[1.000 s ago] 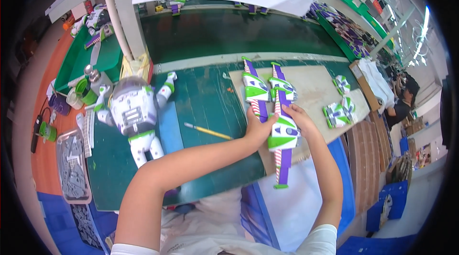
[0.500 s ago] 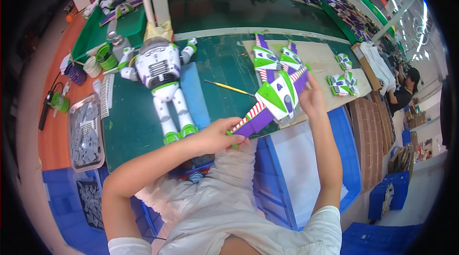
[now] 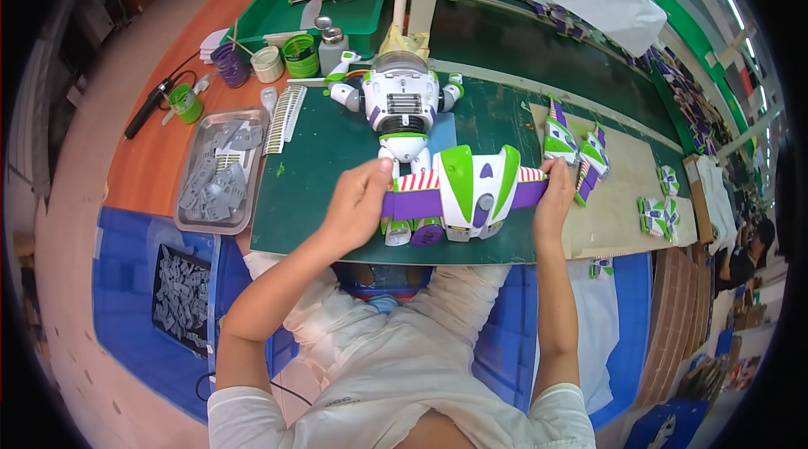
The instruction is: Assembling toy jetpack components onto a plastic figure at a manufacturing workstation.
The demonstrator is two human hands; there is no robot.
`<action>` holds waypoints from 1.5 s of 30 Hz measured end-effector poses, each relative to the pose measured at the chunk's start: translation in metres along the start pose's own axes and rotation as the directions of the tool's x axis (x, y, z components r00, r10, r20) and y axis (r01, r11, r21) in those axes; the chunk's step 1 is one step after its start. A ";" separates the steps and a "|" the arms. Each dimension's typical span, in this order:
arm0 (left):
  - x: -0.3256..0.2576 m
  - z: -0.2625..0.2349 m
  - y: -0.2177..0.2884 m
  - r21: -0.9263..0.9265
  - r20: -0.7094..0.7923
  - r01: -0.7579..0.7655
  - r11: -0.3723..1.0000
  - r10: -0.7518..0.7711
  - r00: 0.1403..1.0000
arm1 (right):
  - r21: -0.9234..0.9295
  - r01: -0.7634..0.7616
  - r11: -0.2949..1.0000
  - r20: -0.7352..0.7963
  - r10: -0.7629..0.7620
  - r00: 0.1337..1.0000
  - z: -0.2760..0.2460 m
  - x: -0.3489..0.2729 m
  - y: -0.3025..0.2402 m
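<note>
Item: toy wing pack point(image 3: 471, 192), white and green body with purple wings and red-and-white striped bands. We hold it spread between both hands over the near edge of the green cutting mat point(image 3: 328, 154), just above the legs of the toy spaceman figure point(image 3: 402, 108).

Grip: our left hand point(image 3: 358, 205) is closed around the left wing tip, thumb on top; our right hand point(image 3: 553, 196) pinches the right wing tip. Holding it by the two ends keeps the wings fully extended and the centre body free, which we judge suits lining it up with the figure's back.

Orientation: long axis runs left to right, roughly parallel to the mat's near edge; the wing tips point outward to either side, the green-striped face up toward us.

Nearby stock: more wing packs point(image 3: 572, 146) on the cardboard sheet point(image 3: 627, 196) to the right; a metal tray of grey parts point(image 3: 220, 167) to the left; small pots point(image 3: 299, 53) behind.
</note>
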State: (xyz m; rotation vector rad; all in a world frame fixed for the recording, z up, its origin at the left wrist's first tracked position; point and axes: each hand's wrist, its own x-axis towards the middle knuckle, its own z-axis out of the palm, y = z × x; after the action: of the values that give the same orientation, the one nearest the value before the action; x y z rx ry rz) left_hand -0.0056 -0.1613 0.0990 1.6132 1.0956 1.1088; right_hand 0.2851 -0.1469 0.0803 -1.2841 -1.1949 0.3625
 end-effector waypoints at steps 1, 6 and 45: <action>0.001 -0.010 0.012 -0.033 0.005 0.096 0.995 -0.096 0.995 | 0.039 -0.012 0.999 0.031 0.011 0.999 0.001 0.005 0.004; 0.005 -0.054 0.011 0.057 0.286 0.273 0.960 -0.278 0.917 | 0.041 -0.032 0.999 0.057 0.029 0.998 0.007 0.034 -0.008; -0.023 -0.021 -0.031 -0.511 0.023 0.409 0.756 -0.464 0.885 | -0.554 0.105 0.826 0.465 0.202 0.862 -0.036 0.047 0.104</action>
State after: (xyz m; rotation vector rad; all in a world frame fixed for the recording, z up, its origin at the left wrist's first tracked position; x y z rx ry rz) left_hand -0.0361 -0.1724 0.0700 0.8317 1.0656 1.0513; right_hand 0.3739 -0.0957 0.0188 -1.8068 -1.8152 0.4175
